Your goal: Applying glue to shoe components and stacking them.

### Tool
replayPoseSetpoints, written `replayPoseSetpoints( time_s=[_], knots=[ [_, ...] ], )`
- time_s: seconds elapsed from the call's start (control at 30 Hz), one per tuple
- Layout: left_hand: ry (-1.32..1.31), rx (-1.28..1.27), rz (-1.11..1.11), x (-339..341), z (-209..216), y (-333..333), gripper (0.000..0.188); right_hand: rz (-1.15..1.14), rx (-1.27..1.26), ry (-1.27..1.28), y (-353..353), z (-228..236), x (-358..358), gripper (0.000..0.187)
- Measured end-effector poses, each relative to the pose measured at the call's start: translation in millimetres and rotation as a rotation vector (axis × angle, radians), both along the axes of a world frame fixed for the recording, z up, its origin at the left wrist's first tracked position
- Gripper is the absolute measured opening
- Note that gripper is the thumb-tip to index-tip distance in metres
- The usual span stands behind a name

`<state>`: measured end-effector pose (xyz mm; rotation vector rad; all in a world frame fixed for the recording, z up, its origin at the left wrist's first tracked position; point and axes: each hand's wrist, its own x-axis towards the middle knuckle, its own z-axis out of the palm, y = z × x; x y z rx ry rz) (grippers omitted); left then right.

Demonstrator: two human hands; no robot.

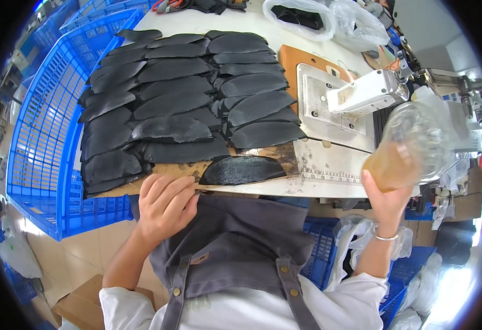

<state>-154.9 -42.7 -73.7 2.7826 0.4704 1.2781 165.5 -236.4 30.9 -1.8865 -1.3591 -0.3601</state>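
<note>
My right hand [388,199] grips a clear jar [393,163] with cloudy amber liquid inside, tilted and blurred, at the right end of the table. At the table's front edge, my left hand [167,206] is closed with its fingers bent over the edge of a brown board [188,171]. What it pinches, if anything, I cannot make out. Just right of those fingers lies one black curved piece [243,170] with a wet-looking, speckled surface. Behind it, overlapping rows of similar black pieces [177,88] cover the board.
A white sewing-machine arm [367,93] on a metal plate stands at the right, near the jar. A blue crate [43,132] borders the table's left side. Plastic bags [301,19] and red-handled scissors [166,5] lie at the back. A printed ruler scale [329,177] runs along the front edge.
</note>
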Motion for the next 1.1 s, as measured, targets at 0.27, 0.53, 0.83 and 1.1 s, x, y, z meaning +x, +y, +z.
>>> replayPoseSetpoints(
  time_s=[0.27,0.53,0.83,1.1],
  knots=[
    [-0.608,-0.806,-1.753,30.5,93.4,-35.0,0.034,-0.366,-0.597,-0.712,-90.6,43.6,47.0,0.067],
    [-0.505,-0.859,-1.935,69.1,137.1,-66.8,0.043,-0.695,-0.931,-0.915,-212.4,77.1,112.3,0.072],
    [-0.390,-0.821,-2.028,102.5,149.4,-91.2,0.041,-0.695,-1.145,-1.187,-242.0,56.9,245.0,0.041],
    [-0.419,-0.914,-1.971,125.6,159.4,-109.4,0.042,-0.789,-1.472,-1.253,-220.0,2.8,350.8,0.030]
  ],
)
